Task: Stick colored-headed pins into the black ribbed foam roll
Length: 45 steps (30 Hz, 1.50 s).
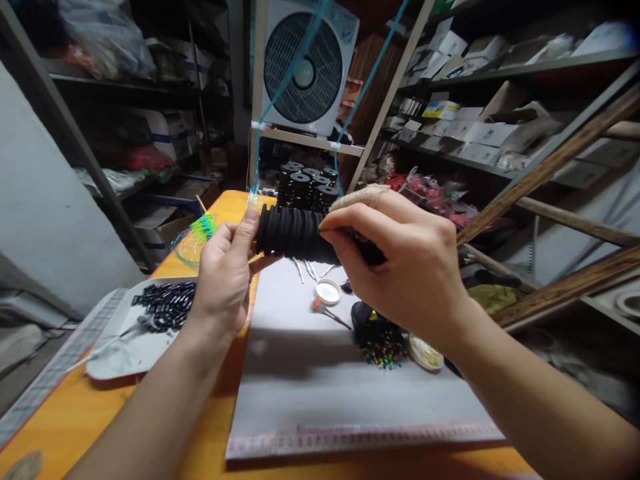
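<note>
My left hand (227,267) is closed around the left end of a black ribbed roll (293,230), thumb on top. The roll lies roughly level above the white board, with many narrow grooves along its length. My right hand (400,247) pinches thumb and forefinger together against the roll's right part and covers its far end. Whether a thread or other small thing is in that pinch cannot be made out. A beige cover wraps one finger of the right hand. Behind the roll stand stacked black spools (307,180) with grey round ends and green flecks.
A white board (285,393) with a measuring tape (360,437) lies on the yellow table (40,433). On it are a white lid (329,291), colourful beads (384,350) and a small dish (425,352). A tray (117,357) holds dark tubes. A fan (305,70) and shelves stand behind.
</note>
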Each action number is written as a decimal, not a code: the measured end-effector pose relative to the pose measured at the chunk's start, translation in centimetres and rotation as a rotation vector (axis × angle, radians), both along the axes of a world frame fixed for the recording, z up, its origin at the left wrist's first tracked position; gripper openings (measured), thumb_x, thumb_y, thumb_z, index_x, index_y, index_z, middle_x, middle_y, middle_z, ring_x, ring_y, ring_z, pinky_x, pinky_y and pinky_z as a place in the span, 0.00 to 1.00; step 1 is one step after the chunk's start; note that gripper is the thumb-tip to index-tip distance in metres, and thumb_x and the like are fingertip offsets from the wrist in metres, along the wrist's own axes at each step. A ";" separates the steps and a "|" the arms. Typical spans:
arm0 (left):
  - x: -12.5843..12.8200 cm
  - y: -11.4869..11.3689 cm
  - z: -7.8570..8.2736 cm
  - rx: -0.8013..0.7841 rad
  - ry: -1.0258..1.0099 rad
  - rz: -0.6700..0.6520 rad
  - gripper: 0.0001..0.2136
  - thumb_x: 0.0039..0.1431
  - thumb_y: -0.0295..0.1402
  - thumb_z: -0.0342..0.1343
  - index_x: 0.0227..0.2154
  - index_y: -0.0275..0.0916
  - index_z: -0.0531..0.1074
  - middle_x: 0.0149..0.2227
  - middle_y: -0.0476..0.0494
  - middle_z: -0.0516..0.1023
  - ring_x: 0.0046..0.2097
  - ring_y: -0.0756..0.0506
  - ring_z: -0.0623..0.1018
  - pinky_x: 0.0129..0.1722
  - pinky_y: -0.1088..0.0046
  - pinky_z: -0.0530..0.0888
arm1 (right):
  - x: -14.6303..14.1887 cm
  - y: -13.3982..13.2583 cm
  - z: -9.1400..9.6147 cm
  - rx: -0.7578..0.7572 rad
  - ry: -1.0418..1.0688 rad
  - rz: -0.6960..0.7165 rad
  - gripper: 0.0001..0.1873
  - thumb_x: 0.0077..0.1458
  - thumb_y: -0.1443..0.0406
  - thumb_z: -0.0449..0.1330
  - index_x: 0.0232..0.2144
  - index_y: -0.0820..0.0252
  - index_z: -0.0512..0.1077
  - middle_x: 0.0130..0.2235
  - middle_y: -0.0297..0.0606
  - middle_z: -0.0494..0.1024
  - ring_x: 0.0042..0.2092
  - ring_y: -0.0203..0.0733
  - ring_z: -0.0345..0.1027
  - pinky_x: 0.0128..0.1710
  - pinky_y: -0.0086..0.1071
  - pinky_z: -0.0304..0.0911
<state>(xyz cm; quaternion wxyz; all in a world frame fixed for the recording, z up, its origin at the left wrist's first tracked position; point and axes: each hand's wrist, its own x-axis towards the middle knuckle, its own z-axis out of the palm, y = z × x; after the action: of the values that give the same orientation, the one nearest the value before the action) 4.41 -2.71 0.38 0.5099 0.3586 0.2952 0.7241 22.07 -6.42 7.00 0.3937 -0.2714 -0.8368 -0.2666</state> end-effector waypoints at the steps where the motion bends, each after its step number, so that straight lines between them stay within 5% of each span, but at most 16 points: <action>1: 0.0 0.0 0.0 -0.006 -0.001 -0.001 0.28 0.48 0.48 0.77 0.35 0.34 0.67 0.42 0.42 0.76 0.40 0.48 0.74 0.38 0.72 0.84 | -0.1 0.1 -0.1 -0.004 -0.004 -0.003 0.07 0.66 0.77 0.61 0.37 0.76 0.80 0.42 0.48 0.79 0.46 0.41 0.75 0.49 0.33 0.70; 6: -0.1 0.3 -0.2 0.002 -0.004 0.004 0.30 0.47 0.51 0.77 0.37 0.34 0.69 0.41 0.40 0.75 0.40 0.46 0.76 0.33 0.72 0.82 | -0.5 0.7 -0.4 0.045 -0.034 0.007 0.10 0.66 0.78 0.58 0.35 0.79 0.79 0.39 0.50 0.78 0.43 0.44 0.72 0.47 0.39 0.69; 11: 0.1 0.1 0.0 0.023 -0.033 0.010 0.30 0.47 0.50 0.79 0.37 0.33 0.70 0.37 0.42 0.76 0.37 0.48 0.76 0.37 0.68 0.85 | 1.4 -2.6 -1.3 0.041 -0.042 -0.017 0.13 0.64 0.76 0.64 0.51 0.81 0.78 0.50 0.57 0.77 0.54 0.50 0.69 0.62 0.47 0.64; 14: 0.4 -0.2 0.4 0.018 -0.071 0.016 0.24 0.52 0.43 0.77 0.37 0.31 0.72 0.37 0.40 0.77 0.37 0.48 0.78 0.37 0.69 0.85 | 4.1 -6.0 -4.1 -0.346 -0.043 -0.035 0.05 0.68 0.75 0.62 0.38 0.67 0.77 0.41 0.41 0.74 0.43 0.36 0.63 0.46 0.34 0.63; 16: 0.4 -0.4 0.5 0.019 -0.096 0.022 0.22 0.54 0.41 0.76 0.37 0.31 0.72 0.39 0.41 0.79 0.39 0.48 0.80 0.36 0.71 0.84 | 6.3 -7.4 -6.8 -0.625 -0.128 -0.108 0.11 0.70 0.73 0.58 0.35 0.63 0.79 0.38 0.41 0.73 0.42 0.38 0.64 0.38 0.33 0.63; 19: 0.5 -0.4 0.5 0.021 -0.127 0.021 0.21 0.55 0.40 0.76 0.38 0.30 0.75 0.44 0.43 0.82 0.44 0.47 0.83 0.39 0.72 0.85 | 8.7 -8.0 -10.7 -0.813 -0.142 -0.266 0.12 0.70 0.71 0.57 0.39 0.59 0.82 0.41 0.42 0.75 0.43 0.44 0.69 0.38 0.37 0.66; 25: 0.6 -0.3 0.5 0.017 -0.132 0.008 0.17 0.60 0.40 0.73 0.40 0.31 0.76 0.42 0.46 0.83 0.41 0.49 0.83 0.40 0.76 0.84 | 9.1 -7.4 -13.8 -0.618 -0.029 -0.224 0.10 0.67 0.73 0.60 0.38 0.61 0.82 0.39 0.40 0.76 0.40 0.41 0.70 0.37 0.35 0.65; 33: 0.4 -0.5 0.6 -0.013 -0.089 0.018 0.25 0.46 0.40 0.79 0.39 0.31 0.73 0.43 0.45 0.82 0.41 0.49 0.82 0.38 0.76 0.83 | 7.6 -7.4 -13.0 -0.593 -0.132 -0.257 0.08 0.67 0.75 0.56 0.38 0.64 0.75 0.39 0.42 0.74 0.38 0.45 0.70 0.34 0.38 0.68; 37: 0.2 -0.3 0.4 -0.011 -0.065 0.024 0.31 0.42 0.50 0.80 0.36 0.32 0.71 0.40 0.42 0.80 0.39 0.48 0.79 0.38 0.73 0.84 | 7.0 -7.0 -11.6 -0.597 -0.169 -0.215 0.05 0.65 0.74 0.60 0.37 0.64 0.75 0.37 0.40 0.76 0.36 0.46 0.73 0.33 0.38 0.70; 41: 0.1 0.0 0.2 -0.013 -0.035 0.013 0.35 0.38 0.53 0.80 0.37 0.33 0.70 0.38 0.42 0.77 0.36 0.48 0.76 0.33 0.70 0.83 | 4.8 -6.4 -7.1 -0.545 -0.024 0.006 0.06 0.68 0.76 0.58 0.42 0.63 0.70 0.37 0.34 0.75 0.37 0.32 0.68 0.37 0.27 0.63; 45: 0.0 0.1 0.0 -0.008 -0.011 0.009 0.32 0.43 0.52 0.79 0.38 0.33 0.70 0.40 0.41 0.77 0.37 0.48 0.75 0.33 0.70 0.83 | 1.4 -4.1 -1.7 -0.294 0.091 0.125 0.07 0.68 0.79 0.59 0.43 0.68 0.74 0.44 0.38 0.79 0.47 0.27 0.73 0.51 0.23 0.69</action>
<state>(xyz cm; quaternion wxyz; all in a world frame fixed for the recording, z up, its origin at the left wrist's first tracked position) 4.42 -2.57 0.43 0.5098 0.3512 0.2970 0.7270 23.45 -10.48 5.29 0.4033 -0.2854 -0.8632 -0.1039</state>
